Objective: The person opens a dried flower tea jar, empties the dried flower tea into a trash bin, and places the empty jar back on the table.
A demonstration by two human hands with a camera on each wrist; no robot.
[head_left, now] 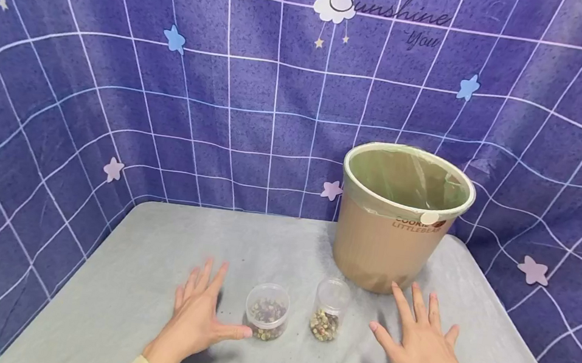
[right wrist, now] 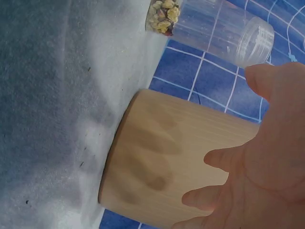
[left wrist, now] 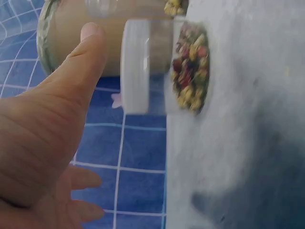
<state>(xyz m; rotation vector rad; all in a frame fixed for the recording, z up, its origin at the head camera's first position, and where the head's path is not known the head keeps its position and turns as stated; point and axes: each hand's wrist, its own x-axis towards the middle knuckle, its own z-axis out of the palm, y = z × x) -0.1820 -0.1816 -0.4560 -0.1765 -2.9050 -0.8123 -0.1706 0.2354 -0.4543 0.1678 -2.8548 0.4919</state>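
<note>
A short, wide clear jar (head_left: 267, 311) with a lid on stands mid-table, dried flower buds lying in its lower part. To its right is a taller, narrower clear jar (head_left: 329, 309), also with dried buds at the bottom. My left hand (head_left: 196, 316) hovers left of the wide jar, fingers spread, its thumb near that jar in the head view; the left wrist view shows a gap between thumb and jar (left wrist: 164, 67). Over the table right of the tall jar, my right hand (head_left: 420, 349) is spread with nothing in it. Its thumb lies close to the tall jar's top (right wrist: 257, 42) in the right wrist view.
A tan bin (head_left: 387, 249) with a pale rim and a green liner stands at the table's back right, just beyond my right fingertips. Small dark crumbs dot the grey tabletop (head_left: 197, 224). A blue-purple checked curtain (head_left: 248, 90) hangs behind and at both sides.
</note>
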